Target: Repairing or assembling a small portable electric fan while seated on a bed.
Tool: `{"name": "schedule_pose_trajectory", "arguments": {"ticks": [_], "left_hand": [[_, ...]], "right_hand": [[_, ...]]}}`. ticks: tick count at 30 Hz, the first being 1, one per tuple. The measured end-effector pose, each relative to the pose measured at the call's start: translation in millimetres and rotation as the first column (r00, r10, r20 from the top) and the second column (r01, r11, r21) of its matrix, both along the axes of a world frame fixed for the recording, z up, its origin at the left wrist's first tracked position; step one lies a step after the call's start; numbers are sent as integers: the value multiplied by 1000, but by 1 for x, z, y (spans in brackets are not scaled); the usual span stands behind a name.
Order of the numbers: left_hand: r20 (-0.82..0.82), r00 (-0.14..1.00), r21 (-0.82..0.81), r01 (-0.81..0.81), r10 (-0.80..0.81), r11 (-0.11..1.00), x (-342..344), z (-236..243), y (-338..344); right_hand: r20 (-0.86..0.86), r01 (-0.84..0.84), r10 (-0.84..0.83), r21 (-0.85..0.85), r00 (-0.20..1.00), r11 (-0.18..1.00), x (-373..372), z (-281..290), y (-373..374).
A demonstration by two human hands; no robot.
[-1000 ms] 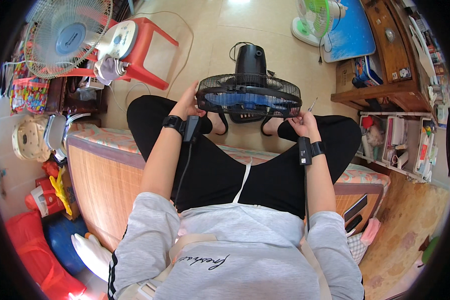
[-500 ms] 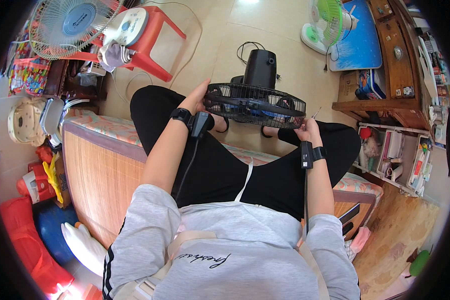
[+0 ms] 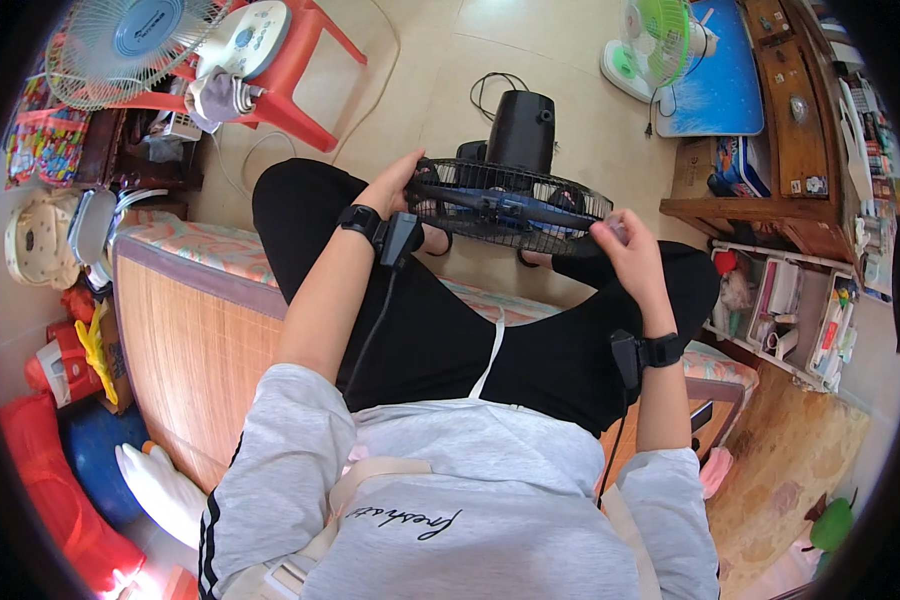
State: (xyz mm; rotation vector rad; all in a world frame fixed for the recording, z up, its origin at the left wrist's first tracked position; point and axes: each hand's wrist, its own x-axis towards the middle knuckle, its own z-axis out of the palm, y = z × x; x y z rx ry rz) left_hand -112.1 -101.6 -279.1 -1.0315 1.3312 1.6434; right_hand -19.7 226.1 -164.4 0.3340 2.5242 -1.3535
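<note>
A black electric fan stands on the floor between my knees, its wire cage tipped to face me and its blades showing inside. My left hand grips the left rim of that cage, thumb side up. At the right rim is my right hand, its fingers closed in a pinch by the cage edge. Something small and pale sits within the right fingers; its kind is too hidden to tell. Dark bands with small black boxes are strapped on both wrists.
I sit on a bed edge with a bamboo mat. A red plastic stool bears a white fan. Beyond the right knee are a green fan, a wooden cabinet and a storage rack. A black cord lies behind the black fan.
My right hand has turned and shifted slightly up and right at the cage rim. A thin rod that stuck out of it no longer shows. The left hand keeps its hold.
</note>
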Motion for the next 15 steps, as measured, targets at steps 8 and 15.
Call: {"name": "schedule_pose_trajectory", "arguments": {"ticks": [8,15], "left_hand": [[-8,1000,44,-17,18,999,-2,27,11],[-9,973,-98,228,-230,969,1,38,7]], "right_hand": [[33,-334,355,-268,934,904,5,16,-15],[24,-411,421,-176,907,894,-2,32,-25]]}}
